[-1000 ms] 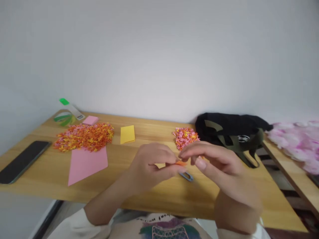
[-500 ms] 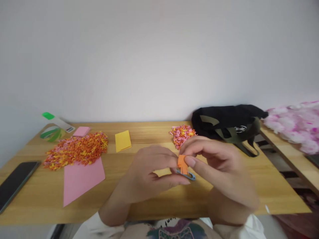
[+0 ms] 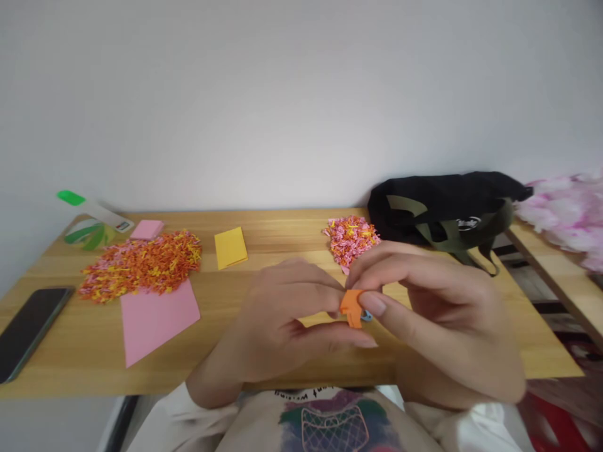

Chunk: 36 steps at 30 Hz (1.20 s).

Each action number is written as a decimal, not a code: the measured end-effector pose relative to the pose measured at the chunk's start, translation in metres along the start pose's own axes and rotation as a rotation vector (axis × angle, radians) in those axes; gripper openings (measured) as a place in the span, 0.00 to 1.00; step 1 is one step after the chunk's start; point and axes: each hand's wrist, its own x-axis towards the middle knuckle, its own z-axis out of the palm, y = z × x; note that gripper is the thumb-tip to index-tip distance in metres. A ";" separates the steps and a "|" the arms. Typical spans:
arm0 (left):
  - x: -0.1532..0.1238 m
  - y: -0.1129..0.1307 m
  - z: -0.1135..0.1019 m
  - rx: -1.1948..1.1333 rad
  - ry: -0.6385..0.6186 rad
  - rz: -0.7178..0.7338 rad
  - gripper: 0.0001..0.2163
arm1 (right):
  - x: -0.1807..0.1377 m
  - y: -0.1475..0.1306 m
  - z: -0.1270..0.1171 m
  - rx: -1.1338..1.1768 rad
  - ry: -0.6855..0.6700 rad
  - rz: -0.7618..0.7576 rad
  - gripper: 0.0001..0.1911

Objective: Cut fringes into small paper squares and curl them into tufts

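Orange piece: a small, folded, flat piece of orange paper (image 3: 352, 307), held above the bench near its front edge, between the two hands.
Right hand: the right hand (image 3: 438, 320) pinches the orange piece by its upper right part, thumb against forefinger.
Left hand: the left hand (image 3: 282, 320) has thumb and forefinger parted around the orange piece's left side; whether the forefinger tip touches it, I cannot tell.
Blue item: a small blue object (image 3: 366, 316), mostly hidden behind the orange piece and the right thumb.
Bench: light wood-grained bench (image 3: 282, 226) against a pale wall.
Small heap: pink, orange and yellow paper shreds (image 3: 351, 238), beyond the right hand.
Yellow paper: a yellow rectangular paper stack (image 3: 230, 248), beyond the left hand.
Large heap: mostly orange shreds mixed with yellow and pink (image 3: 146, 263), overlapping the far edge of a flat pink paper sheet (image 3: 160, 320).
Left end: a dark rectangular phone (image 3: 32, 333) lying flat.
Right end: a black fabric bag with olive straps (image 3: 447, 207), by the wall.
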 end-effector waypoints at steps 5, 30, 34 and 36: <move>0.000 0.000 0.000 -0.010 -0.001 -0.028 0.10 | 0.000 0.000 -0.001 -0.011 0.009 -0.009 0.07; -0.002 0.002 0.002 0.034 -0.029 -0.111 0.16 | 0.001 0.001 -0.001 -0.066 0.011 -0.048 0.09; -0.002 0.000 0.002 0.009 -0.026 -0.113 0.16 | 0.001 0.000 -0.001 -0.077 0.014 -0.046 0.09; -0.002 -0.001 0.002 0.003 -0.035 -0.106 0.16 | 0.001 -0.001 -0.001 -0.082 0.019 -0.046 0.09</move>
